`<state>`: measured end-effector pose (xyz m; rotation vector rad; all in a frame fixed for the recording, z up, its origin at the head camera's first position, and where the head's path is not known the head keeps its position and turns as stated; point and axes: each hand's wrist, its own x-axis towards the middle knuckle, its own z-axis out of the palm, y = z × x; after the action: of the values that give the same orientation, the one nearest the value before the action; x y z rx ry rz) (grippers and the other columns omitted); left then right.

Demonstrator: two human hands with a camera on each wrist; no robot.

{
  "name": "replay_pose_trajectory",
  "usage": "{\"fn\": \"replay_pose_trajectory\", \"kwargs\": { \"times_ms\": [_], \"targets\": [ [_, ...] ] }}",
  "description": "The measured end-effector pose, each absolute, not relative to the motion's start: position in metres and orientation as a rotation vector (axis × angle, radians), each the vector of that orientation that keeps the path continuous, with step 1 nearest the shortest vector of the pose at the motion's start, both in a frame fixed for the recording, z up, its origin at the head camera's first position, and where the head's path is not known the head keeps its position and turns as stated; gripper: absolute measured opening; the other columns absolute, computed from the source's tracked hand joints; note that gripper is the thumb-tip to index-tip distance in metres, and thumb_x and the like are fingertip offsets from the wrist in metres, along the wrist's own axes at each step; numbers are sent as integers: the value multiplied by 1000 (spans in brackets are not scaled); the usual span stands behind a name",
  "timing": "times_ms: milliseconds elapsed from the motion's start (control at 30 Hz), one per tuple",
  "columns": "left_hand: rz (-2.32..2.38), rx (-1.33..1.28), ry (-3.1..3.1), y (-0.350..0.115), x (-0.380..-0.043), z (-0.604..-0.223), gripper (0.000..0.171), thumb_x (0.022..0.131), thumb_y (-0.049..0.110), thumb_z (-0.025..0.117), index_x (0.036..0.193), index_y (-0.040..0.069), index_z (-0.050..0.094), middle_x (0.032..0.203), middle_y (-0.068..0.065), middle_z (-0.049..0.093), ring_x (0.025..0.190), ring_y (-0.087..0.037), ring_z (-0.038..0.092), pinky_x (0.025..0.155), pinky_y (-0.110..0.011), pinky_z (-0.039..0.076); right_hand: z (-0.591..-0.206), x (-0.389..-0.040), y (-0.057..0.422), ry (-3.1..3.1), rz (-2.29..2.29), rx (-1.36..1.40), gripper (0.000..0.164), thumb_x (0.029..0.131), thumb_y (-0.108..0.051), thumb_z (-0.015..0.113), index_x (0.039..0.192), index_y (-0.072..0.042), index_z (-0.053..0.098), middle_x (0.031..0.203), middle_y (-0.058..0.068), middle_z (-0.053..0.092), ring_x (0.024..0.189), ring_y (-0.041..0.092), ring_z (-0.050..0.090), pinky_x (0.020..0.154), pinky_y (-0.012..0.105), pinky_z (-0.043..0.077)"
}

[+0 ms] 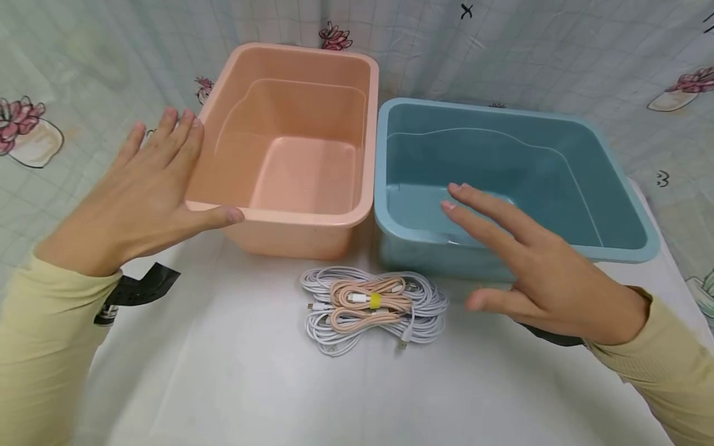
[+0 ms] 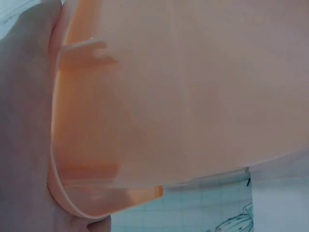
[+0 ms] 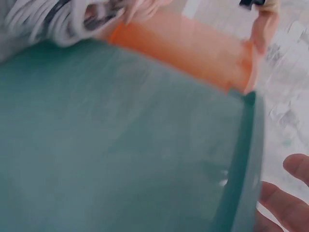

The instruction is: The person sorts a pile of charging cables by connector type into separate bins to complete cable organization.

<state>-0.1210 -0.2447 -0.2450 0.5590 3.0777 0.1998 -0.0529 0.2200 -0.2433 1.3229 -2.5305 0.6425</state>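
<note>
My left hand lies along the left rim of a peach plastic tub, fingers straight and the thumb stretched over the near left corner. In the left wrist view the hand overlaps the rim, and the outer wall fills most of the picture. My right hand hovers over the near edge of a teal tub, its fingers spread and holding nothing. Between the hands, in front of the tubs, lie coiled white cables. On top sits a coiled peach cable with a yellow tie.
The two tubs stand side by side on a white-covered table, rims nearly meeting. Nothing shows inside either one. Behind them hangs a pale checked curtain with pink flower prints. A black strap sticks out by the left wrist.
</note>
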Motion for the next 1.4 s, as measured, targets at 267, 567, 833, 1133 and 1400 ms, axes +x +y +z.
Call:
{"fn": "replay_pose_trajectory", "kwargs": {
  "times_ms": [267, 567, 833, 1133, 1400],
  "targets": [
    [327, 576, 3100, -247, -118, -250, 117, 90, 70, 63, 166, 4, 3, 174, -12, 0, 165, -32, -2, 136, -47, -3, -246, -40, 189, -2419, 528, 1501, 88, 97, -64, 55, 155, 1, 43, 161, 18, 45, 155, 21, 39, 130, 19, 22],
    [413, 541, 3096, -246, -113, -254, 115, 91, 67, 64, 166, 6, 2, 174, -9, -3, 165, -28, -5, 136, -43, -5, -253, -28, 160, -2240, 566, 1661, 76, 93, -46, 75, 148, 2, 53, 151, 18, 57, 147, 25, 51, 128, 27, 32],
    [446, 526, 3114, -247, -110, -257, 114, 91, 66, 65, 166, 8, 1, 175, -6, -3, 165, -25, -6, 136, -41, -5, -268, -29, 146, -2351, 565, 1780, 74, 94, -40, 75, 154, -6, 47, 155, 7, 54, 141, 19, 56, 114, 34, 50],
    [492, 545, 3130, -245, -112, -258, 115, 89, 67, 67, 166, 7, 7, 175, -10, 5, 165, -26, -1, 136, -39, -3, -296, -39, 143, -2456, 605, 1708, 68, 94, -38, 76, 151, -9, 51, 148, 4, 58, 134, 16, 59, 108, 33, 54],
    [489, 544, 3136, -243, -115, -259, 117, 87, 69, 68, 166, 4, 10, 174, -15, 10, 166, -29, 3, 136, -40, -1, -311, -44, 144, -2495, 681, 1616, 56, 90, -31, 81, 138, -11, 63, 134, -1, 66, 117, 11, 64, 96, 25, 56]
  ]
}}
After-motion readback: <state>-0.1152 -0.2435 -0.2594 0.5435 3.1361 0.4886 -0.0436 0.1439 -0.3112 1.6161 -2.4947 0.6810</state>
